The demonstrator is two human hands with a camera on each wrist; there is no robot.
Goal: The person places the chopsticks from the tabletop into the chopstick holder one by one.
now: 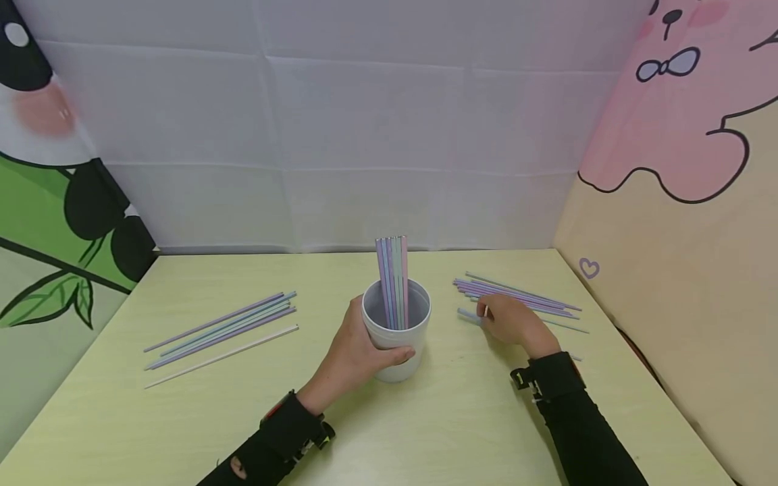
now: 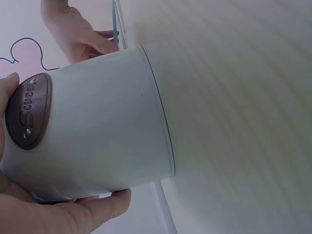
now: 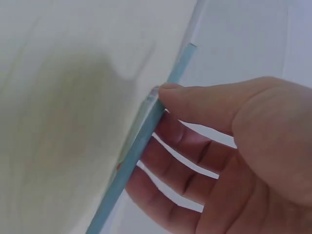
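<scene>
A pale grey cup (image 1: 396, 337) stands on the yellow-green table (image 1: 425, 432), with several pastel straws (image 1: 394, 280) upright in it. My left hand (image 1: 355, 351) grips the cup around its side; in the left wrist view the cup (image 2: 97, 131) shows a brown oval label (image 2: 28, 117). To the right, my right hand (image 1: 513, 322) rests on the table by a pile of straws (image 1: 516, 295) and pinches a light blue straw (image 3: 141, 146) between thumb and fingertips (image 3: 170, 95).
A second group of straws (image 1: 221, 331) lies on the left part of the table. White sheeting closes the back, with cartoon-printed panels (image 1: 687, 202) at both sides. The table's front edge is near my forearms.
</scene>
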